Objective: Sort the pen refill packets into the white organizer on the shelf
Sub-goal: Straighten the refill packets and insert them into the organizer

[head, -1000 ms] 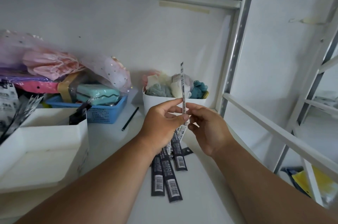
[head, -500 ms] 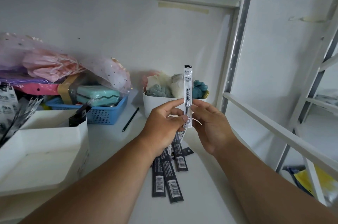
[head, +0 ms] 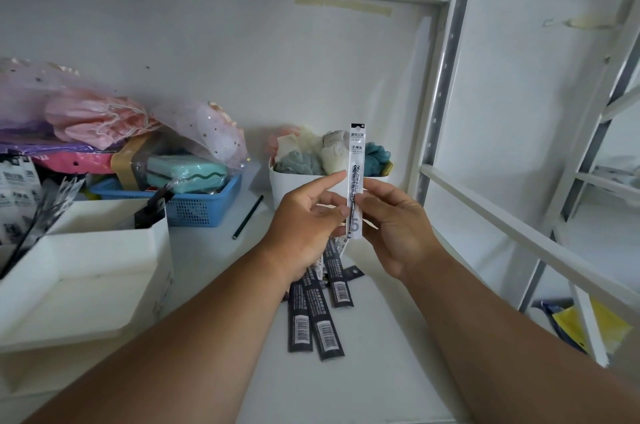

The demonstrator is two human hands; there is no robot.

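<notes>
My right hand (head: 394,226) pinches a white pen refill packet (head: 356,160) and holds it upright, printed face toward me, above the shelf. Just left of it is my left hand (head: 304,226), its index finger straight with the tip at the packet's edge and the thumb beside the packet's lower part. Under my hands, several black refill packets (head: 322,316) lie in a loose pile on the white shelf. The white organizer (head: 104,250) stands at the left. Upright packets (head: 20,188) fill its far left side, and a black packet (head: 152,208) leans in a back compartment.
Behind the organizer a blue basket (head: 201,205) holds a mint case under pink bags. A white tub of cloth items (head: 294,188) stands at the back, with a dark pencil (head: 247,217) lying beside it. The shelf upright (head: 443,94) and a side rail (head: 519,243) close off the right.
The packet turned from edge-on to face-on between my hands. My left index finger lifted off its pinch and straightened, while my right hand kept its hold.
</notes>
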